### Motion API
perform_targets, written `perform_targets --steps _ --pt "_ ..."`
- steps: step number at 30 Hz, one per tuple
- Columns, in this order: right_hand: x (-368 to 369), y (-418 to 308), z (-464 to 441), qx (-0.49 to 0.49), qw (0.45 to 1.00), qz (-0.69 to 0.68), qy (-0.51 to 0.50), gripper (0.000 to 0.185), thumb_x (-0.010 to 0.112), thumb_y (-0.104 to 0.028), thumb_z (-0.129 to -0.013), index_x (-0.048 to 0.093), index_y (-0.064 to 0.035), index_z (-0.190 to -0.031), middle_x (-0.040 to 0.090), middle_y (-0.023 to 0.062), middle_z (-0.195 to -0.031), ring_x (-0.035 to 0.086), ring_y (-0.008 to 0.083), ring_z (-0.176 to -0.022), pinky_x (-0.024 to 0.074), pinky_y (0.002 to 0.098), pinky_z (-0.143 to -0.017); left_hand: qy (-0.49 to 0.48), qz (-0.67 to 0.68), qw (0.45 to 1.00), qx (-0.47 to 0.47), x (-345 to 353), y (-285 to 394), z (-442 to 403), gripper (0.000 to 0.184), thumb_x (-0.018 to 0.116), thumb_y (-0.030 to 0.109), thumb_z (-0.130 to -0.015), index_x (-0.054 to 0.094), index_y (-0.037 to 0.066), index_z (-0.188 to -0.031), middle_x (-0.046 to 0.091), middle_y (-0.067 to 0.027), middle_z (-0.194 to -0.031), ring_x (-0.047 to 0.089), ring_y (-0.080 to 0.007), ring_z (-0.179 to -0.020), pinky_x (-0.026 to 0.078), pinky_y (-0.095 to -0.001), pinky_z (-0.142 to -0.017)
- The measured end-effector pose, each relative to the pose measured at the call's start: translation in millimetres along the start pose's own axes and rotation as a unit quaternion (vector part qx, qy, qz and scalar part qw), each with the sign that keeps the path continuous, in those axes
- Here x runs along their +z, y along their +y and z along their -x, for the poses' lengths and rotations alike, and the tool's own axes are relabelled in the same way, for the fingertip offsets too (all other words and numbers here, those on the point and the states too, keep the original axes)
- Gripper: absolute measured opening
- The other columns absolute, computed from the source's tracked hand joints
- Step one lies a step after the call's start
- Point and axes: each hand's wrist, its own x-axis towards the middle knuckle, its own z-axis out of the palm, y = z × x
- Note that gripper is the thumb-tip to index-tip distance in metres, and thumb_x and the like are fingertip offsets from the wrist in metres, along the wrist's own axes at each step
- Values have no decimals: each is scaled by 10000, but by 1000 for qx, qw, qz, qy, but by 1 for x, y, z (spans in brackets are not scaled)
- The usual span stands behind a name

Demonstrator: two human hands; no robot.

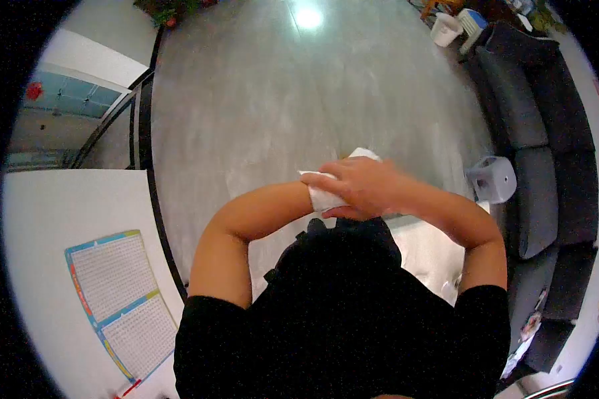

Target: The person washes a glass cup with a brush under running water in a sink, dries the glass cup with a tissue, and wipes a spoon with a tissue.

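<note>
My left forearm (276,203) reaches in from the left in front of my chest. A white cloth or paper tissue (323,196) lies around its wrist end, with one corner sticking out to the left. My right hand (363,183) is closed over this white piece, its fingers pressing it against my left wrist or hand. More white material (364,153) shows just beyond the right hand. My left hand is hidden beneath the right hand and the white piece, so its fingers do not show. The right hand is slightly blurred.
Grey floor (266,100) stretches ahead. A dark sofa (536,186) runs along the right, beside a pale plastic stool (494,179). Farther off is a white bin (446,30). A printed chart (116,276) is on the white surface at left. A pale surface (429,249) lies beneath my right arm.
</note>
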Motion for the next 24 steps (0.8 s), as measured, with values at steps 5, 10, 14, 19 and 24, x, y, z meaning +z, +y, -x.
perform_targets --steps 5,10,14,19,24 --pt "-79 96 -53 23 997 75 1 505 585 -457 -807 482 -111 -1160 632 136 -874 640 335 -835 518 450 -688 24 -16 1000 3 -47 75 -95 288 509 320 -905 501 107 -1099 518 -73 -1125 485 -188 -1043 419 -375 -925" --pt "-110 182 -94 -56 982 126 127 429 651 -396 -761 553 -95 -1050 656 100 -883 660 274 -755 512 396 -642 86 -52 995 2 -89 127 -172 249 517 318 -904 514 121 -1057 519 -67 -1112 493 -186 -1013 428 -386 -907" --pt "-145 246 -145 -52 961 97 252 269 650 -299 -786 610 -80 -937 670 97 -898 661 257 -772 507 353 -642 219 -75 972 -45 -146 160 -214 220 523 316 -903 525 132 -1023 519 -62 -1101 498 -185 -989 434 -395 -893" --pt "-240 352 -204 101 885 51 452 233 635 -176 -781 615 -132 -1009 657 79 -911 648 235 -746 500 362 -608 350 150 915 -136 -237 208 -263 198 533 339 -898 532 148 -948 514 -60 -1077 497 -190 -958 439 -421 -867" --pt "-280 442 -267 89 856 105 499 328 671 -200 -758 603 -103 -1065 643 99 -1019 625 301 -898 492 398 -760 264 360 892 -70 -316 308 -319 298 558 459 -862 566 163 -899 562 -64 -932 527 -181 -843 461 -380 -770"
